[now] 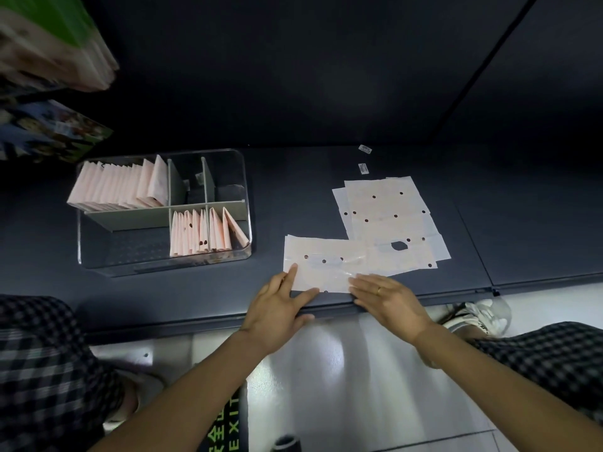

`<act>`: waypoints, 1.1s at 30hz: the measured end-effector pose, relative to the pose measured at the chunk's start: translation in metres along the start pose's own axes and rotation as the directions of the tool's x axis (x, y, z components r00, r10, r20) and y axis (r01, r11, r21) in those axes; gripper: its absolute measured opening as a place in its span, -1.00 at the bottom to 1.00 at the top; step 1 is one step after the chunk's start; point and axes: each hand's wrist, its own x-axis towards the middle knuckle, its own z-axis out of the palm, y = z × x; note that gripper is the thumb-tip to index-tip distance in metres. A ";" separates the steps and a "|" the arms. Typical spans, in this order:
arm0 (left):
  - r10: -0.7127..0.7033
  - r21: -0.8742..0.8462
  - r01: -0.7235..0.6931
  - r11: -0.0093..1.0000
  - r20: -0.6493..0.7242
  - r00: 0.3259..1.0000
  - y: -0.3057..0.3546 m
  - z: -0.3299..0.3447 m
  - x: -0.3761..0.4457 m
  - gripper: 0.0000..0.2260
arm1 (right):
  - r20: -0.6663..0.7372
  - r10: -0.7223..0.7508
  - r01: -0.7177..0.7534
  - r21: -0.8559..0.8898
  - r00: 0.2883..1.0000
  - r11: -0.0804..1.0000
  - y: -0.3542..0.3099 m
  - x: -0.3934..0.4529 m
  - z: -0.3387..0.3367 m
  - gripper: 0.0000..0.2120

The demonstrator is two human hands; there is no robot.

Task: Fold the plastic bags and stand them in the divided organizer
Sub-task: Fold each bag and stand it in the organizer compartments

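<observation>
**A:** Closest in, two bare forearms are seen reaching up from the bottom edge, with checked fabric cut off at both lower corners. A floor sign is half hidden under the left arm, only "EXIT" can be read.

**B:** And the hands?

**A:** The left hand [281,300] is laid flat, fingers straight and spread, fingertips pressed on the near left corner of a plastic bag [321,267]. The right hand [384,296] is laid flat too, fingers straight, resting on the bag's near right edge. Nothing is gripped by either.

**B:** How's the bag lying?

**A:** Flat at the near edge of the dark table [293,190], long axis run left to right, punched holes strung along it. Its right end is overlapped with a loose stack of bags [388,210], so the borders are hard to tell apart.

**B:** Organizer?

**A:** The clear divided organizer [246,203] is set well left of the bag. Folded pink bags are stood in the back-left [120,187] and front-right [205,233] compartments. The items at upper left are blurred.
</observation>
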 end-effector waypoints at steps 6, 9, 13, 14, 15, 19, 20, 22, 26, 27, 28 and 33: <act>-0.063 -0.123 0.051 0.991 -0.097 0.993 -0.013 -0.014 0.012 -0.55 | 0.041 0.007 -0.003 -0.097 0.999 0.995 0.003 0.011 -0.007 -0.83; -0.052 -0.151 0.036 0.988 -0.101 0.994 -0.019 -0.016 0.018 -0.52 | 0.074 -0.042 0.055 -0.185 0.996 0.981 0.004 0.019 -0.005 -0.87; -0.032 -0.147 0.012 0.989 -0.131 0.991 -0.023 -0.016 0.023 -0.55 | 0.128 -0.036 0.060 -0.191 0.991 0.980 0.004 0.026 -0.007 -0.89; -0.029 -0.158 0.005 0.987 -0.148 0.989 -0.024 -0.017 0.024 -0.56 | 0.138 0.015 0.004 -0.137 0.990 0.991 0.005 0.027 -0.008 -0.91; -0.031 -0.176 0.002 0.984 -0.165 0.986 -0.024 -0.018 0.025 -0.58 | 0.167 0.108 -0.103 -0.040 0.980 0.994 0.005 0.028 -0.009 -0.93; -0.123 -0.360 0.040 0.932 -0.210 0.970 -0.026 -0.024 0.031 -0.74 | 0.443 0.425 -0.598 0.393 0.789 0.699 0.015 0.033 -0.018 -0.87; -0.172 -0.429 0.070 0.900 -0.203 0.964 -0.026 -0.027 0.033 -0.80 | 0.479 0.451 -0.653 0.459 0.753 0.603 0.017 0.035 -0.019 -0.83; -0.288 -0.542 0.156 0.826 -0.166 0.943 -0.025 -0.031 0.036 -0.88 | 0.483 0.488 -0.687 0.506 0.727 0.522 0.020 0.041 -0.019 -0.79; -0.432 -0.634 0.243 0.734 -0.159 0.888 -0.019 -0.035 0.040 -0.75 | 0.454 0.585 -0.733 0.521 0.672 0.437 0.028 0.057 -0.012 -0.81; -0.433 -0.609 0.230 0.759 -0.210 0.877 -0.016 -0.034 0.038 -0.68 | 0.449 0.612 -0.748 0.517 0.651 0.417 0.029 0.061 -0.009 -0.82; -0.408 -0.552 0.201 0.810 -0.284 0.868 -0.012 -0.034 0.037 -0.62 | 0.446 0.635 -0.762 0.512 0.631 0.397 0.031 0.065 -0.007 -0.82; 0.017 -0.160 -0.067 0.985 -0.298 0.954 0.009 -0.025 0.036 -0.56 | 0.444 0.699 -0.817 0.435 0.561 0.379 0.034 0.078 0.003 -0.81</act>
